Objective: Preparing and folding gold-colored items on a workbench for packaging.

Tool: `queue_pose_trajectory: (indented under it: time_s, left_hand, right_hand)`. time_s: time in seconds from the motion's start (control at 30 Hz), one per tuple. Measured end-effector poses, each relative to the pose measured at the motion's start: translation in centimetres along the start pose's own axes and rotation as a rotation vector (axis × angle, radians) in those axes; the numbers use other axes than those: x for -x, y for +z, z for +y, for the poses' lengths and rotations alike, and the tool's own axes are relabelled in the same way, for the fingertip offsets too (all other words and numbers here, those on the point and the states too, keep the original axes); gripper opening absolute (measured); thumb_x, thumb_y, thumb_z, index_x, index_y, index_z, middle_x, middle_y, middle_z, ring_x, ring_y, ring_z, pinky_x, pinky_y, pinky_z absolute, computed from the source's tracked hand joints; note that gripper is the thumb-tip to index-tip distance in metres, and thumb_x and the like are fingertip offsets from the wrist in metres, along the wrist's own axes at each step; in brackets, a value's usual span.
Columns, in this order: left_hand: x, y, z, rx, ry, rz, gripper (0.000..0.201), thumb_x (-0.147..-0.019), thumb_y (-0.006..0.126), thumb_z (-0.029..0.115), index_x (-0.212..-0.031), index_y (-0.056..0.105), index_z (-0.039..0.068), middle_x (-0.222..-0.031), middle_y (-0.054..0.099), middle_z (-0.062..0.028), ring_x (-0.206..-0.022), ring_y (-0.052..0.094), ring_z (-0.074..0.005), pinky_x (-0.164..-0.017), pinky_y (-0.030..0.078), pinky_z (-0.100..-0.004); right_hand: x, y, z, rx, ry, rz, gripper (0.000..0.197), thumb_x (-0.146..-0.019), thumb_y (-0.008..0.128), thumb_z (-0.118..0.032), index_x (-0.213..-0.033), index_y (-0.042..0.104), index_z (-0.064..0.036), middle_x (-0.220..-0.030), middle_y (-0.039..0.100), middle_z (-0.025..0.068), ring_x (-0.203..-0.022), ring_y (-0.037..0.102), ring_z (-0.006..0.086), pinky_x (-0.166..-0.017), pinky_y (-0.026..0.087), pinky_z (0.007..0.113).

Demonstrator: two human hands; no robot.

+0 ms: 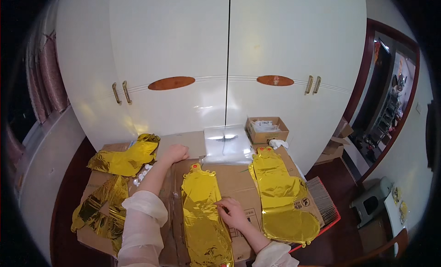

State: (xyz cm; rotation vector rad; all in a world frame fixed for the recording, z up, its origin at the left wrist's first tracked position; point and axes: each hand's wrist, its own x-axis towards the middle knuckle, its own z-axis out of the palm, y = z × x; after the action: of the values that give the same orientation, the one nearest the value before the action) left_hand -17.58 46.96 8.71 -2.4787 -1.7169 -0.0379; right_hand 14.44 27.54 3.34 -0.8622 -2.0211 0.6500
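Note:
A flat gold foil balloon (202, 200) lies lengthwise on the cardboard in front of me, a red dot at its far end. My right hand (233, 214) is at its right edge, thumb and fingers pinched on the foil. Beyond the balloon's far left corner, my left hand (177, 153) rests low over the cardboard (181, 139) with its fingers curled in; whatever they might hold is hidden. To the right lies another flat gold foil balloon (285, 198) with a wide curved near end. Crumpled gold foil pieces (124, 157) are spread on the left side.
Clear plastic sheets (227, 143) lie against the white cabinet (285, 46). Beside them stands a small cardboard box (268, 130) with white packets, a white crumpled item (278, 144) near it. Small white pieces (143, 174) lie by my left forearm. A grey stool (374, 200) stands at right.

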Motion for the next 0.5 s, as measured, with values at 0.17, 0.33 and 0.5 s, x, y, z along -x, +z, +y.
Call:
queue_pose_trajectory:
  time_s: [0.17, 0.33, 0.5]
  left_hand:
    - [-0.4, -0.6, 0.7, -0.012, 0.010, -0.068, 0.025, -0.079, 0.064, 0.026, -0.088, 0.068, 0.002, -0.088, 0.069, -0.0181, -0.085, 0.066, -0.0366, -0.073, 0.053, -0.0463]
    - [-0.6, -2.1, 2.9, -0.037, -0.035, -0.196, 0.028, -0.079, 0.063, 0.017, -0.105, 0.063, 0.007, -0.095, 0.067, -0.0159, -0.090, 0.065, -0.0354, -0.077, 0.053, -0.0455]
    - [-0.1, -0.8, 3.2, -0.168, 0.171, 0.074, 0.027, -0.085, 0.053, 0.013, -0.112, 0.056, 0.014, -0.110, 0.059, -0.0130, -0.105, 0.059, -0.0351, -0.080, 0.052, -0.0466]
  right_hand:
    - [0.0, 0.0, 0.1, -0.017, 0.017, -0.018, 0.017, -0.087, 0.060, -0.012, -0.103, 0.064, -0.0089, -0.096, 0.063, 0.0092, -0.097, 0.058, 0.0289, -0.087, 0.043, 0.041]
    - [-0.1, -0.1, 0.3, -0.014, 0.012, -0.021, 0.018, -0.086, 0.060, -0.011, -0.103, 0.064, -0.0081, -0.098, 0.063, 0.0097, -0.098, 0.058, 0.0300, -0.088, 0.043, 0.042]
    - [-0.2, 0.0, 0.1, -0.004, -0.031, 0.011, 0.017, -0.085, 0.060, -0.010, -0.101, 0.065, -0.0053, -0.096, 0.064, 0.0124, -0.094, 0.059, 0.0322, -0.084, 0.046, 0.041]
